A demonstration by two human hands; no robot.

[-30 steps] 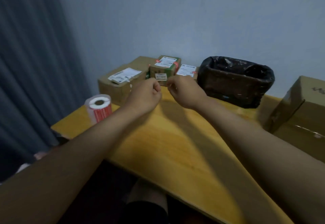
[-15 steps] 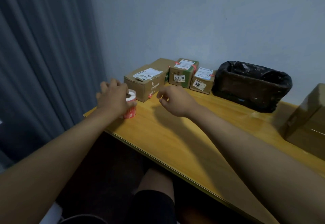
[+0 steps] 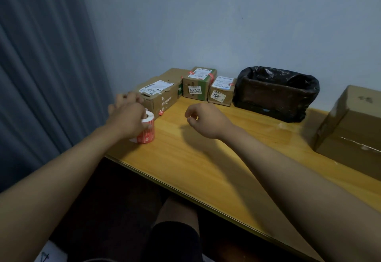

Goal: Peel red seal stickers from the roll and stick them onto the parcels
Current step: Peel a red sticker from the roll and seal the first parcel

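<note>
Presently, head view: black-lined bin (image 3: 276, 95) at far counter (image 3: 206, 158) edge, contents not visible. Left hand (image 3: 128, 120) grips the sticker roll (image 3: 147, 133) near the left counter edge, beside three parcels (image 3: 199, 85). Right hand (image 3: 206, 120) hovers loosely curled, holding nothing, over bare counter.

Your sticker roll (image 3: 146, 133) shows red labels with pale print and a white top edge. The table (image 3: 206, 158) is honey-yellow wood grain. Your parcels: one plain brown box (image 3: 158, 99) with a white label, one green-and-brown box (image 3: 198, 85) with red seals, one small brown box (image 3: 221, 93). That bin (image 3: 274, 93) wears a glossy black bag. The curtain (image 3: 41, 66) is grey-blue, the wall (image 3: 206, 14) pale blue.
</note>
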